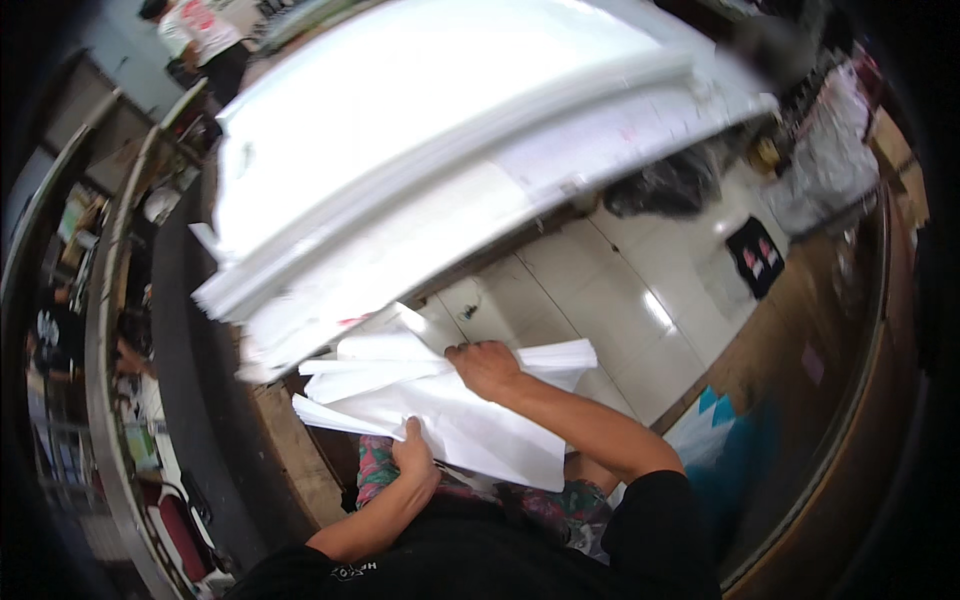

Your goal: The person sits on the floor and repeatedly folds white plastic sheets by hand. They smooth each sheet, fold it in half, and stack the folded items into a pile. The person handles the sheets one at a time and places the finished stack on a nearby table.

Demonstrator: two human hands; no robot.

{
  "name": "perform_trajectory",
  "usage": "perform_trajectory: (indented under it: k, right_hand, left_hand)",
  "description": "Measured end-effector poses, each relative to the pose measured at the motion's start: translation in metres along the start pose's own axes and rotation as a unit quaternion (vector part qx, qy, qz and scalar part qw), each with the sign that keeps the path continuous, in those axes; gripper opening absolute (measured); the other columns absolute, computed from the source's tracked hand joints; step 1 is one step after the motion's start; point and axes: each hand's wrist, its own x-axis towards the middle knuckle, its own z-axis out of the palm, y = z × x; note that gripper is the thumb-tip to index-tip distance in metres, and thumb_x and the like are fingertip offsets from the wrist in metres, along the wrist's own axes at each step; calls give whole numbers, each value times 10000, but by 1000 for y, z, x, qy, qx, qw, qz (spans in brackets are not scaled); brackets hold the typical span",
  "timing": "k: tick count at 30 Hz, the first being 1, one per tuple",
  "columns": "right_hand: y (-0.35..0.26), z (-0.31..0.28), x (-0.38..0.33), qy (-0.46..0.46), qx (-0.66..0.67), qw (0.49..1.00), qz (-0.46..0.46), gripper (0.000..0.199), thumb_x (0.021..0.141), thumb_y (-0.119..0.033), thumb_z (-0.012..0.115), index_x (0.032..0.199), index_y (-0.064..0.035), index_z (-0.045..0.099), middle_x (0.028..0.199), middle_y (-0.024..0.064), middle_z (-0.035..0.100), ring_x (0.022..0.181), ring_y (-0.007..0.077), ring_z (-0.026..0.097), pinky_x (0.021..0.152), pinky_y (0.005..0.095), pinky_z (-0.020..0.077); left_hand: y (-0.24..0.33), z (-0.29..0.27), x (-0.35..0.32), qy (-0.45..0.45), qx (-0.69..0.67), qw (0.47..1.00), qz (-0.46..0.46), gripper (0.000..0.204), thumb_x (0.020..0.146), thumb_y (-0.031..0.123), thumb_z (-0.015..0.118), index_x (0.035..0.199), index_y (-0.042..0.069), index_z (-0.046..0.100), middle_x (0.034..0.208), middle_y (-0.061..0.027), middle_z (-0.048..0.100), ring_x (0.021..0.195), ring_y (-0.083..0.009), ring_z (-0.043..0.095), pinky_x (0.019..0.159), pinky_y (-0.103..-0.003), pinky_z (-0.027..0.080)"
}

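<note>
**Two hands holding a bundle of white paper sheets below a counter edge**

At far left, curved shelving (100, 330) crowded with small, indistinct goods bends along the rim of the view; a red-seated chair (185, 530) stands near its lower end. At upper left, another person in a white printed shirt (205, 30) stands well apart from the work.

The broad white counter (400, 130) fills the upper centre, blurred, its pale edge running diagonally from lower left to upper right. Just below that edge lies the loose bundle of large white paper sheets (470, 425), partly folded and fanned, held over the person's lap.

The left hand (413, 458) is closed on the lower edge of the bundle, thumb on top and fingers hidden beneath the paper. The right hand (485, 367) rests higher up, near the middle of the top fold, with fingers curled down onto the sheets and pinching them; how tightly cannot be told. Both forearms are bare, emerging from black sleeves at the lower edge. A floral-patterned garment (545, 505) shows under the paper.

To the right, glossy white floor tiles (620, 300) reflect light. Further right lie a black printed item (757, 255) on the floor, a dark bag (665, 190), and a blue-and-white patterned sheet (715, 425).
</note>
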Motion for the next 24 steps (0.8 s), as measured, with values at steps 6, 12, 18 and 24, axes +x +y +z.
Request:
perform_trajectory:
  k: [6,12,18,24]
  right_hand:
    - [-118,-49,10,-24,4,994,-111,146,818,-72,482,892,-25,599,885,178,665,804,345,667,664,442,536]
    - [-245,-109,10,-44,-8,969,-241,118,808,-81,514,847,-23,610,827,158,676,735,289,684,614,392,544]
    - [-327,-174,7,-54,-6,953,-297,95,790,-70,538,836,-11,597,776,147,664,684,281,676,569,363,535]
    - [-375,-248,21,-46,-6,958,-283,91,785,-63,546,837,-11,599,752,153,656,663,297,671,554,375,530]
  left_hand:
    - [60,-79,-48,75,-39,996,-5,400,917,195,553,1223,-55,493,1132,-141,589,971,-244,595,834,-365,483]
    - [143,-150,-125,113,-161,980,2,399,943,210,527,1255,-30,461,1129,-143,584,978,-266,609,836,-398,509]
    - [222,-183,-189,153,-199,968,25,405,939,224,538,1246,-31,468,1094,-135,591,941,-251,613,815,-384,508]
    - [287,-190,-225,137,-232,962,55,403,944,232,541,1238,-35,473,1106,-122,585,965,-227,597,813,-359,499]
